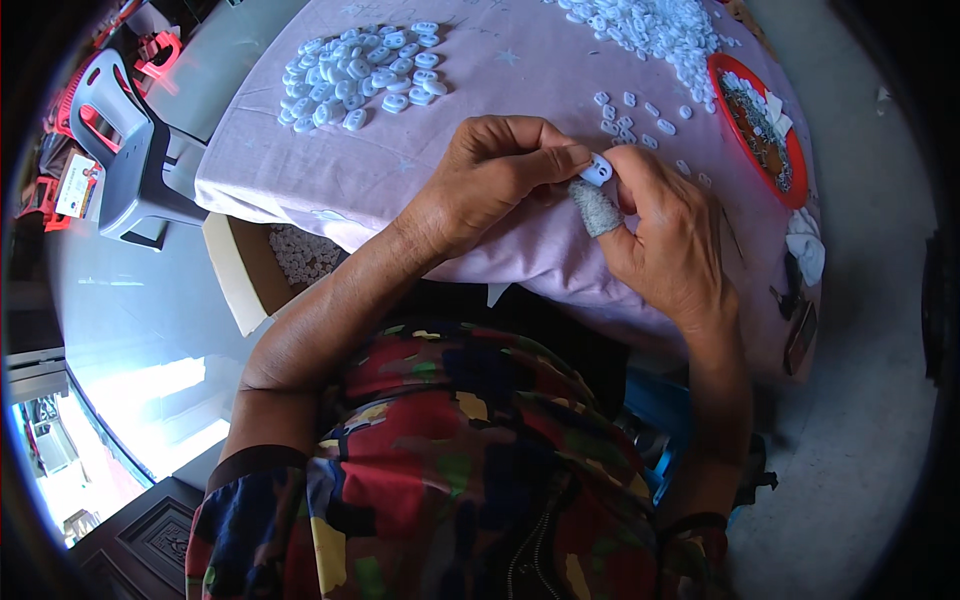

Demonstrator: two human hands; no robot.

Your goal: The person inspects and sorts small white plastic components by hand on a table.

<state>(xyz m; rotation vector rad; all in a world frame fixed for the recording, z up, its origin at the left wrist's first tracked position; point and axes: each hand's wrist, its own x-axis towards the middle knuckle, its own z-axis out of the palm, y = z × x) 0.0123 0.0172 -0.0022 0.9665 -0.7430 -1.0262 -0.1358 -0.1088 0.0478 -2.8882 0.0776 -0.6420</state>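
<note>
A small white oval plastic piece with two dark holes [598, 170] is pinched between my two hands, just above the table's near edge. My left hand [485, 180] grips it from the left with thumb and forefinger. From the right, the closed fingers of my right hand [670, 225] hold it too; a grey wrap [596, 210] covers the thumb. Beyond my hands, several similar loose pieces [628, 125] lie scattered on the pink tablecloth [500, 95]. A pile of thicker white oval pieces [360, 75] sits at the far left.
A big heap of small white pieces [650, 30] covers the far right of the table. Beside it stands a red tray [797, 165] of small metal parts. A cardboard box [232, 270] of white pieces is below the left edge, near a grey chair [135, 165].
</note>
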